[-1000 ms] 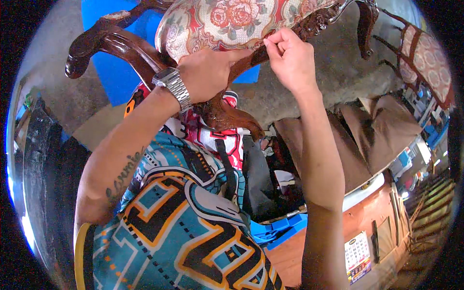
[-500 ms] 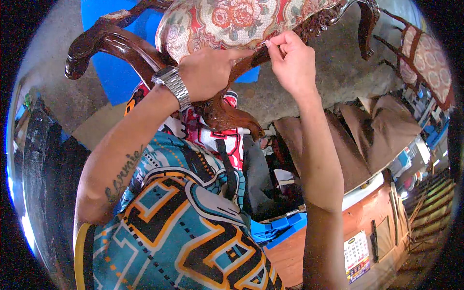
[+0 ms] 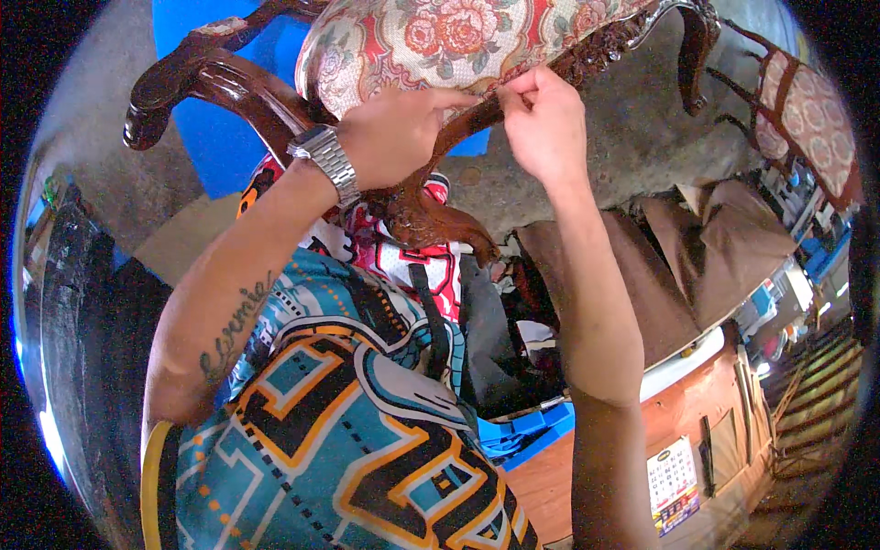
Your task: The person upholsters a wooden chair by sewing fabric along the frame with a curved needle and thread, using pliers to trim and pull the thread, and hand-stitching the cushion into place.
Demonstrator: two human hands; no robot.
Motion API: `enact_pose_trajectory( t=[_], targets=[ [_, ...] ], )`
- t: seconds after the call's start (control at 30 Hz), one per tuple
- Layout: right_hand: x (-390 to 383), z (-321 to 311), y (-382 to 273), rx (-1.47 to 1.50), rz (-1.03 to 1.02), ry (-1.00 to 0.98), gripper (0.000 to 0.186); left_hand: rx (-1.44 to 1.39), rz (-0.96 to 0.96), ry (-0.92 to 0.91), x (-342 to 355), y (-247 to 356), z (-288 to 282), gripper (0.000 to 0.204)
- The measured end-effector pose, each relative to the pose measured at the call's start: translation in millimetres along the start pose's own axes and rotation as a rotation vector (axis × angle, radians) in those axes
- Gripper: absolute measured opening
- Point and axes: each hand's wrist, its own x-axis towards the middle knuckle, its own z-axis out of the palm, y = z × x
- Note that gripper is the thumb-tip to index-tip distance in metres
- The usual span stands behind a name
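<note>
1. Chair seat (image 3: 440,41) lies just ahead of both hands; its rail (image 3: 464,128) slants away rightward.
2. I see the left hand (image 3: 390,137), index finger straight along the edge; its grip I cannot tell.
3. Right hand (image 3: 545,124), farther along, is pinched narrow there, contents hidden.

A grey concrete floor (image 3: 642,137), scuffed and unevenly toned, spreads across the upper part of the view, and a flat bright-blue sheet (image 3: 194,137) covers a broad stretch of it at the upper left, partly hidden. A plain tan sheet (image 3: 183,240), perhaps cardboard, lies at the blue sheet's lower edge, though whether one overlaps the other is hard to tell. Well apart from both, at the far right, a dark wood-framed chair with medallion-patterned upholstery (image 3: 811,119) stands on the same floor, curved by the lens.
</note>
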Motion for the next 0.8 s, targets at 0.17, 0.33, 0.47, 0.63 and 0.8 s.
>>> enact_pose_trajectory(
  t=[0.17,0.33,0.47,0.63,0.8],
  targets=[
    [-1,6,2,0.087,0.149,-0.060,0.016,-0.080,-0.048,0.031,-2,-6,0,0.034],
    [-3,7,0,0.044,0.262,0.001,0.019,-0.122,0.070,0.149,1,-14,3,0.032],
    [-2,4,-1,0.223,0.367,-0.080,0.018,-0.199,0.015,0.110,1,-18,6,0.033],
    [2,6,-6,0.430,0.526,-0.133,0.016,-0.217,0.134,0.213,3,-19,3,0.033],
    [-8,-1,-10,0.218,0.239,-0.111,0.025,-0.238,-0.045,-0.006,3,-19,-2,0.033]
  ],
)
